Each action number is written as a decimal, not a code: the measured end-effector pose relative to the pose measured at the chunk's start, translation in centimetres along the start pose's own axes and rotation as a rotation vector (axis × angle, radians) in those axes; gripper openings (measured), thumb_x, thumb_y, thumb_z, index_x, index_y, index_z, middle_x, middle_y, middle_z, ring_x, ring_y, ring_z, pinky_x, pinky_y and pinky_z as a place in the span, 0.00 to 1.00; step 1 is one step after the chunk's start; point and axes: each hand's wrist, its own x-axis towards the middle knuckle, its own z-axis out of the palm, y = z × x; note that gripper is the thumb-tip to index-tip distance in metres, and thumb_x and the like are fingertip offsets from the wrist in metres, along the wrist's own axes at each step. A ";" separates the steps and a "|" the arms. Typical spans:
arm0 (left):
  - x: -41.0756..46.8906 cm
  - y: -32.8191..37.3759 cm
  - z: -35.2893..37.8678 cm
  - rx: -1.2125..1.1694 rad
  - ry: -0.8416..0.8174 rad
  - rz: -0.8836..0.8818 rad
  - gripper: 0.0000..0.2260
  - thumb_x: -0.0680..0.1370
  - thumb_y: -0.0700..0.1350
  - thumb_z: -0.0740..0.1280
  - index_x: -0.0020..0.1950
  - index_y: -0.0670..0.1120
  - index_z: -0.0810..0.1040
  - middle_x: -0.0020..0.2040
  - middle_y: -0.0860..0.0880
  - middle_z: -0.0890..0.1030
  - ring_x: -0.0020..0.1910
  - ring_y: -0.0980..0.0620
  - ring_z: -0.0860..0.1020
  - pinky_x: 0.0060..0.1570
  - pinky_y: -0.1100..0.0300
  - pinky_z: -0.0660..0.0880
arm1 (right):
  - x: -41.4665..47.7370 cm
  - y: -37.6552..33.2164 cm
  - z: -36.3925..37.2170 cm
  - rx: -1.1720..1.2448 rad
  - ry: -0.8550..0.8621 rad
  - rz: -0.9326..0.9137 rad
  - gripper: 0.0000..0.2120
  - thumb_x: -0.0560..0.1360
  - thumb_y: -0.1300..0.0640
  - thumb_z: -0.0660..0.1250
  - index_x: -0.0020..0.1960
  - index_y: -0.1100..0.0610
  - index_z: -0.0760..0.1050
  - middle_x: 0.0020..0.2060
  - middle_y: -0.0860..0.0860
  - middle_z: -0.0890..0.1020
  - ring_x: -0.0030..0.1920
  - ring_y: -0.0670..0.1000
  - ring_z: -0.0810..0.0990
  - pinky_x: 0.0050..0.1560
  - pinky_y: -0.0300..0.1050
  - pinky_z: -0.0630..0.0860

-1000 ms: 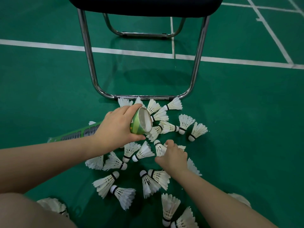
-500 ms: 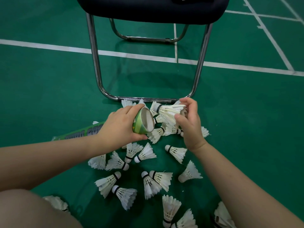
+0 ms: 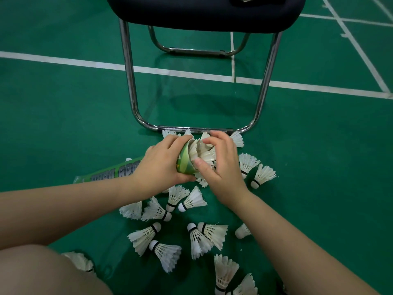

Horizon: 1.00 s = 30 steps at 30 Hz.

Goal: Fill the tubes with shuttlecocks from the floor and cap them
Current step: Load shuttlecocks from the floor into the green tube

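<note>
1. Although large dark lettering runs along the green tube, the left forearm covers part of it and the characters cannot be read; no other writing is legible.
2. Left hand: fingers wrapped and clamped around the tube's open end, at centre frame. The tube lies at a low tilt, its body running toward the left of the frame.
3. Right hand: thumb and fingers closed on the feather skirt of a shuttlecock at the tube mouth. The skirt sits against the rim; how far the cork end has entered cannot be told.
4. Loose shuttlecocks lie scattered on the green floor below and to the right of both hands, several touching or overlapping.
5. Chair: dark seat at top centre. Its chrome base bar lies on the floor just above the hands, with feathers touching it.
6. Open floor extends to the left and right of the frame, crossed by white court lines.
7. A bare knee fills the lower left corner.
</note>
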 end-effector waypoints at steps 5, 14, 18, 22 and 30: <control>0.2 0.0 0.1 0.006 -0.010 -0.011 0.38 0.64 0.54 0.74 0.70 0.49 0.63 0.61 0.48 0.70 0.56 0.47 0.72 0.56 0.48 0.69 | -0.1 -0.2 -0.6 -0.183 -0.341 -0.108 0.29 0.71 0.37 0.47 0.57 0.52 0.75 0.56 0.48 0.78 0.59 0.47 0.71 0.64 0.50 0.61; 0.1 -0.1 0.6 0.076 -0.094 0.016 0.36 0.65 0.46 0.72 0.71 0.48 0.62 0.62 0.47 0.70 0.55 0.44 0.73 0.55 0.46 0.69 | 0.8 -1.1 -0.3 0.155 -0.717 0.134 0.29 0.67 0.35 0.60 0.62 0.51 0.73 0.53 0.44 0.76 0.53 0.45 0.72 0.51 0.29 0.66; -0.2 -0.1 0.9 0.076 -0.116 0.040 0.35 0.65 0.53 0.70 0.70 0.49 0.64 0.61 0.47 0.71 0.54 0.47 0.73 0.53 0.49 0.70 | 0.9 -1.0 0.2 0.177 -0.782 0.157 0.28 0.65 0.37 0.66 0.60 0.51 0.73 0.49 0.43 0.78 0.52 0.44 0.75 0.54 0.34 0.71; -0.4 -0.2 0.9 0.085 -0.139 0.096 0.34 0.64 0.54 0.63 0.70 0.47 0.65 0.59 0.46 0.73 0.53 0.46 0.74 0.49 0.49 0.71 | 0.3 -0.9 0.7 0.308 -0.699 0.186 0.13 0.67 0.42 0.66 0.46 0.49 0.76 0.35 0.36 0.75 0.39 0.35 0.73 0.39 0.28 0.67; 0.1 0.0 0.4 0.088 -0.109 0.062 0.43 0.62 0.61 0.74 0.71 0.50 0.60 0.64 0.49 0.69 0.58 0.47 0.71 0.59 0.48 0.68 | -0.7 5.4 -1.7 0.460 0.070 0.394 0.12 0.70 0.46 0.63 0.51 0.49 0.77 0.46 0.45 0.81 0.49 0.43 0.78 0.52 0.39 0.75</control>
